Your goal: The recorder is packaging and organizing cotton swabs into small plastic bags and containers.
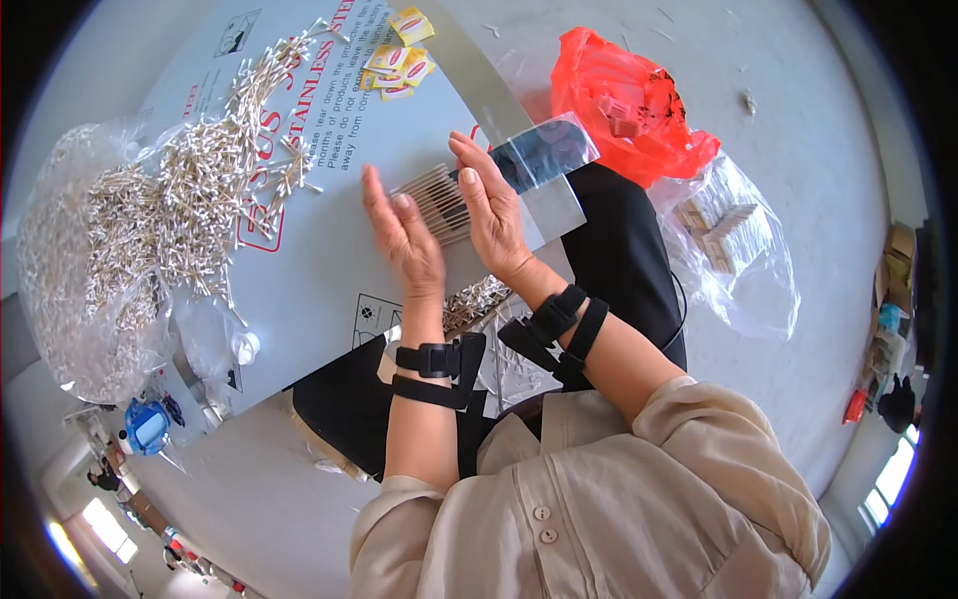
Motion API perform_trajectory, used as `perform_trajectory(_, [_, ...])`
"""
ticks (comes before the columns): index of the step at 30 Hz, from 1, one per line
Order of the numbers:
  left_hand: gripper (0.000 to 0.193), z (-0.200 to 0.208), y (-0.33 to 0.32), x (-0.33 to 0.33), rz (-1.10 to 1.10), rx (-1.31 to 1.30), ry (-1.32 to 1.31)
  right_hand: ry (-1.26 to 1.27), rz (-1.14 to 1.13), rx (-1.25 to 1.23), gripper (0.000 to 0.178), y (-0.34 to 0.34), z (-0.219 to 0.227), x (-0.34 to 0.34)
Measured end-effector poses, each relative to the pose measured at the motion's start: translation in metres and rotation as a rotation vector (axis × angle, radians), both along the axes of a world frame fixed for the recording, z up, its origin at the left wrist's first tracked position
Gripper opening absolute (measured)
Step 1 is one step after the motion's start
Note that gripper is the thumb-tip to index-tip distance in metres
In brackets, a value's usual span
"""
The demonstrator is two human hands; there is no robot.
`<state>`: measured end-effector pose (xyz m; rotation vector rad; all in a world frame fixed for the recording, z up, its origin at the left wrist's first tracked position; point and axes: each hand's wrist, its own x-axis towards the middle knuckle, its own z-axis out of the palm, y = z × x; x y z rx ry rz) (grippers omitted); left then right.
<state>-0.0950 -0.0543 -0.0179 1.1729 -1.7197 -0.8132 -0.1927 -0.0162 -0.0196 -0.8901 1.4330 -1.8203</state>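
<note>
A flat row of cotton swabs with thin wooden sticks lies side by side near the table's right edge, between my hands. At the left end of the row, my left hand has its fingers stretched out and its thumb beside the sticks. My right hand stands at the other end, fingers extended, its edge against the row. A clear plastic sleeve with a dark panel reaches out to the right from beneath my right hand. How firmly either palm touches the sticks is hard to see.
Loose cotton swabs spill from a large clear bag across the metal-sheet table. Small yellow packets sit at the far edge. On the floor at right are a red plastic bag and a clear bag holding bundles.
</note>
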Motion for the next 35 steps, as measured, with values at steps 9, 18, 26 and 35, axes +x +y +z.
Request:
perform_trajectory(9, [0.052, -0.002, -0.007, -0.005, -0.027, 0.066, 0.047, -0.003, 0.066, 0.069, 0.041, -0.015, 0.001, -0.001])
perform_trajectory(18, [0.045, -0.005, -0.009, -0.006, 0.027, 0.04, 0.082, 0.001, 0.146, 0.113, 0.042, -0.017, 0.002, -0.001])
perform_trajectory(26, [0.03, 0.0, -0.018, 0.009, -0.043, -0.131, -0.169, -0.244, 0.054, 0.026, 0.046, -0.017, 0.001, -0.007])
perform_trajectory(35, [0.018, 0.028, -0.055, 0.017, -0.33, -0.049, -0.777, -0.152, 0.054, 0.088, 0.044, -0.017, 0.003, -0.009])
